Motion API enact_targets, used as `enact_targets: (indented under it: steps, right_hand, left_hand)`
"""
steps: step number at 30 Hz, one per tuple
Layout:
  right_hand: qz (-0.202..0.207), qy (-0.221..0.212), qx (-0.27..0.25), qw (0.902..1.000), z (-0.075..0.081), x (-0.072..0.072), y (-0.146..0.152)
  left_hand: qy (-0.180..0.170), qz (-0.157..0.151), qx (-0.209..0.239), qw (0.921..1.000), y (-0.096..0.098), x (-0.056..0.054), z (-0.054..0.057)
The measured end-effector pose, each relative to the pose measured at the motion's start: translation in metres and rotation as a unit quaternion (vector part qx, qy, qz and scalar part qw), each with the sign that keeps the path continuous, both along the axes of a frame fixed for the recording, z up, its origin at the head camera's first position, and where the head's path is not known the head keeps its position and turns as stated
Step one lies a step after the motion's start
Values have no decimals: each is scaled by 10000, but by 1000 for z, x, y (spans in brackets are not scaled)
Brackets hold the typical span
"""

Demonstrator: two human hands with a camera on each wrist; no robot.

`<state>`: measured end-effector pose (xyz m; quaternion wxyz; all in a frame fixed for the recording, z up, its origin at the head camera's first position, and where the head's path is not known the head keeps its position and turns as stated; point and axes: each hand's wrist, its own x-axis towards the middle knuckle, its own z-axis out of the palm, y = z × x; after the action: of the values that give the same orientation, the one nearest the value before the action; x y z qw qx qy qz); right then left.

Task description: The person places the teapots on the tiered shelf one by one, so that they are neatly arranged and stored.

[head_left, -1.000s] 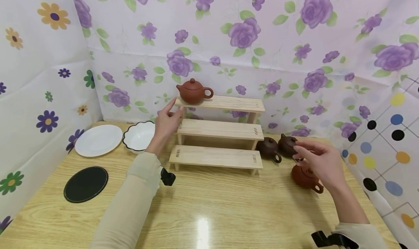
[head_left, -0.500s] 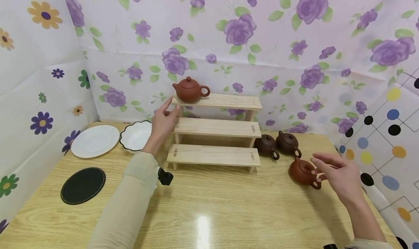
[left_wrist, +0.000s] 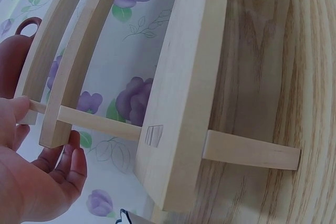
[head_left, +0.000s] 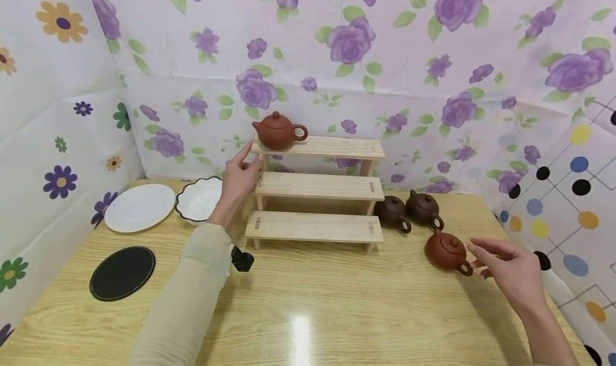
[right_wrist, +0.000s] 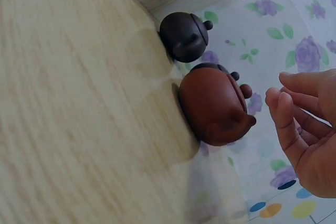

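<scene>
My left hand (head_left: 239, 181) grips the left end of a three-tier wooden shelf (head_left: 315, 186), its thumb and fingers about the upright near the top board in the left wrist view. A red-brown teapot (head_left: 278, 132) stands on the left of the top tier, spout to the left. My right hand (head_left: 515, 272) is beside the handle of a second red-brown teapot (head_left: 446, 250) on the table, fingers loosely bent and holding nothing. In the right wrist view a gap shows between this hand (right_wrist: 307, 129) and that teapot (right_wrist: 212, 106).
Two dark brown teapots, one (head_left: 392, 212) by the shelf's right end and one (head_left: 423, 210) behind the red-brown one, stand on the table (head_left: 337, 302). At left are a white plate (head_left: 140, 207), a scalloped bowl (head_left: 198, 199) and a black round mat (head_left: 122, 273). Flowered cloth hangs behind.
My right hand has moved down and to the right, from over the dark teapots to beside the red-brown teapot's handle. The left hand keeps its place at the shelf; the view has shifted slightly.
</scene>
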<state>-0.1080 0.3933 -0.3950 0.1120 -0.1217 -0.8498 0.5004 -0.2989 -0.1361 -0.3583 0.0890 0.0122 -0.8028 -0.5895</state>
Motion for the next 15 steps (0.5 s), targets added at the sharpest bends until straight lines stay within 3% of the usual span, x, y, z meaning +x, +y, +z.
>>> enact_targets:
  steps: [15]
  right_hand:
    - [-176,-320,-125,9993,-20,7,8]
  left_hand:
    - [27,2,-95,10000,-1,1,1]
